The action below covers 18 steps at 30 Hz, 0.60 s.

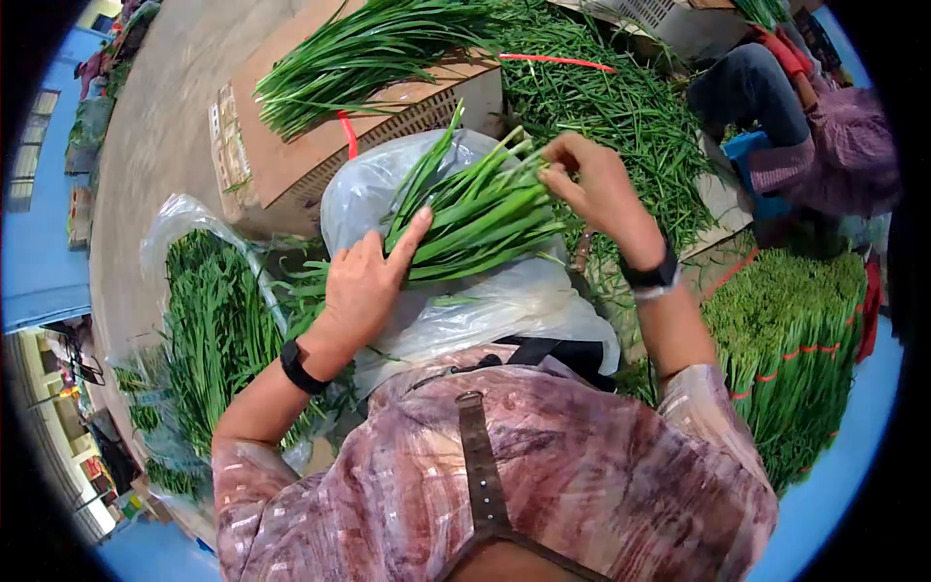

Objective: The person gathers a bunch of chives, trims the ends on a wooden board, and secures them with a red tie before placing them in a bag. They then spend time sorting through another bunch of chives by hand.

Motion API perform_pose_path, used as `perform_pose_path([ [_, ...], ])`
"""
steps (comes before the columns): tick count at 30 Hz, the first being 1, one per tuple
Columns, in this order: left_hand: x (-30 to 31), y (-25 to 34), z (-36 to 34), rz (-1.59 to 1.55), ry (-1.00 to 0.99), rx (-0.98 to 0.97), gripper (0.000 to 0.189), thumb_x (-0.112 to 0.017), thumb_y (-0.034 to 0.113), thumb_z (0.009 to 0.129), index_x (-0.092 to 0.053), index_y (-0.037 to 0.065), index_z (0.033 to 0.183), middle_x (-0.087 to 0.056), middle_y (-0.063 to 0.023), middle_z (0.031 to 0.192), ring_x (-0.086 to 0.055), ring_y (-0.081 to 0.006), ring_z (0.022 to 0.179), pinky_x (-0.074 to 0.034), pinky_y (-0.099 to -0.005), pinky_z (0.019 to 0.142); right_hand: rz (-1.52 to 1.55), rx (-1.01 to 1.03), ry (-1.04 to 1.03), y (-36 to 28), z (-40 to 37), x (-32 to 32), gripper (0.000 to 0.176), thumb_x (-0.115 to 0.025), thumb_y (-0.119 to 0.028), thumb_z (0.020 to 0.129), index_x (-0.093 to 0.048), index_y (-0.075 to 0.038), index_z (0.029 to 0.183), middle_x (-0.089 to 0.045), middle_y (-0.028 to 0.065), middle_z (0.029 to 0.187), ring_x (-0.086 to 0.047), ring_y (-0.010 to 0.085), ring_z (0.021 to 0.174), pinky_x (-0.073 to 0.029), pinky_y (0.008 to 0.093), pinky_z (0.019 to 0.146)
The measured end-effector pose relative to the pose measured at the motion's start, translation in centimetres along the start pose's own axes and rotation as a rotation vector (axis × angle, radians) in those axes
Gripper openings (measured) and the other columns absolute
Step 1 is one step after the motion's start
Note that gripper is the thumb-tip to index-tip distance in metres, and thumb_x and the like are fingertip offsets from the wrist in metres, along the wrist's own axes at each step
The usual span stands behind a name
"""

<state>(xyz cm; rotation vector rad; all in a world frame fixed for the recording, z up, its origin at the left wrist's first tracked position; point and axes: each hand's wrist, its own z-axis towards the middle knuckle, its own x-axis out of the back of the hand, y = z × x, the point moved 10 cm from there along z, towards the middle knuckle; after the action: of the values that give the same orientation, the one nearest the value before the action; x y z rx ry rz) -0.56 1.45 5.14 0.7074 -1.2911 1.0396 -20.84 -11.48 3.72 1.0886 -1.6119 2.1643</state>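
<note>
A loose bunch of garlic chives (485,228) lies across my lap on a clear plastic sheet (456,310), pale stem ends to the right. My left hand (369,276) grips the leafy left part, one finger stretched along the leaves and the other fingertips partly hidden. At the stem ends, my right hand (596,189) is closed in a pinch on thin chive stems. Both wrists wear dark bands.
Ahead, a cardboard box (281,165) bears a larger pile of chives (369,58). Loose green leaves (621,126) cover the ground beyond my right hand. Red-tied bundles (790,339) stand at right, bagged greens (218,330) at left. Another person (834,145) sits at upper right.
</note>
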Motion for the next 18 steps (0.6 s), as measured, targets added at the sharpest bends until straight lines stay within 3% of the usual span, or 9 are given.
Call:
perform_pose_path([
  [3, 0.9, -1.3, 0.5, 0.003, 0.001, 0.088, 0.071, -0.054, 0.005, 0.077, -0.035, 0.021, 0.143, -0.043, -0.0048, 0.07, -0.048, -0.0207, 0.055, -0.038, -0.0336, 0.051, 0.107, 0.06, -0.045, -3.0, -3.1, 1.1, 0.025, -0.068, -0.013, 0.076, -0.061, 0.0, 0.095, -0.059, 0.0085, 0.072, -0.056, 0.0158, 0.064, -0.047, 0.0286, 0.062],
  [7, 1.3, -1.5, 1.0, 0.005, 0.096, 0.076, 0.071, -0.052, 0.002, 0.077, -0.033, 0.014, 0.144, -0.043, -0.0055, 0.07, -0.048, -0.0214, 0.058, -0.038, -0.0332, 0.052, 0.031, -0.021, -0.255, -2.3, -3.1, -0.6, 0.02, -0.069, -0.01, 0.073, -0.064, -0.001, 0.091, -0.058, 0.0082, 0.072, -0.057, 0.017, 0.064, -0.047, 0.0301, 0.061],
  [10, 1.4, -1.6, 0.6, 0.017, 0.125, 0.084, 0.07, -0.052, 0.002, 0.077, -0.033, 0.012, 0.144, -0.043, -0.005, 0.07, -0.047, -0.021, 0.058, -0.038, -0.0329, 0.052, 0.013, 0.13, -0.241, -3.0, -3.1, -1.0, 0.019, -0.069, -0.008, 0.075, -0.063, -0.003, 0.092, -0.06, 0.0091, 0.079, -0.059, 0.0209, 0.068, -0.047, 0.0313, 0.063],
  [13, 0.9, -1.9, 0.4, -0.005, 0.105, 0.108, 0.069, -0.051, 0.002, 0.077, -0.033, 0.011, 0.143, -0.043, -0.0047, 0.07, -0.047, -0.0205, 0.058, -0.038, -0.0326, 0.052, -0.15, 0.336, -0.082, -4.9, -3.4, -0.3, 0.014, -0.068, -0.012, 0.074, -0.064, -0.004, 0.085, -0.063, 0.0106, 0.09, -0.062, 0.0282, 0.08, -0.048, 0.037, 0.067],
  [17, 0.8, -1.9, 0.3, -0.003, 0.096, 0.105, 0.069, -0.052, 0.002, 0.077, -0.034, 0.012, 0.143, -0.043, -0.0043, 0.07, -0.047, -0.0197, 0.058, -0.037, -0.032, 0.053, -0.02, 0.437, 0.092, -7.6, -5.0, 1.4, 0.012, -0.065, -0.007, 0.076, -0.06, -0.006, 0.086, -0.063, 0.0089, 0.095, -0.061, 0.0284, 0.085, -0.048, 0.0379, 0.073],
  [18, 0.8, -2.0, 0.3, -0.019, 0.099, 0.113, 0.069, -0.052, 0.003, 0.077, -0.036, 0.014, 0.142, -0.043, -0.0043, 0.07, -0.047, -0.0194, 0.058, -0.037, -0.0317, 0.053, 0.005, 0.438, 0.041, -7.7, -5.2, 1.0, 0.012, -0.065, -0.005, 0.076, -0.061, -0.005, 0.087, -0.063, 0.0097, 0.096, -0.061, 0.0281, 0.086, -0.048, 0.0363, 0.074],
])
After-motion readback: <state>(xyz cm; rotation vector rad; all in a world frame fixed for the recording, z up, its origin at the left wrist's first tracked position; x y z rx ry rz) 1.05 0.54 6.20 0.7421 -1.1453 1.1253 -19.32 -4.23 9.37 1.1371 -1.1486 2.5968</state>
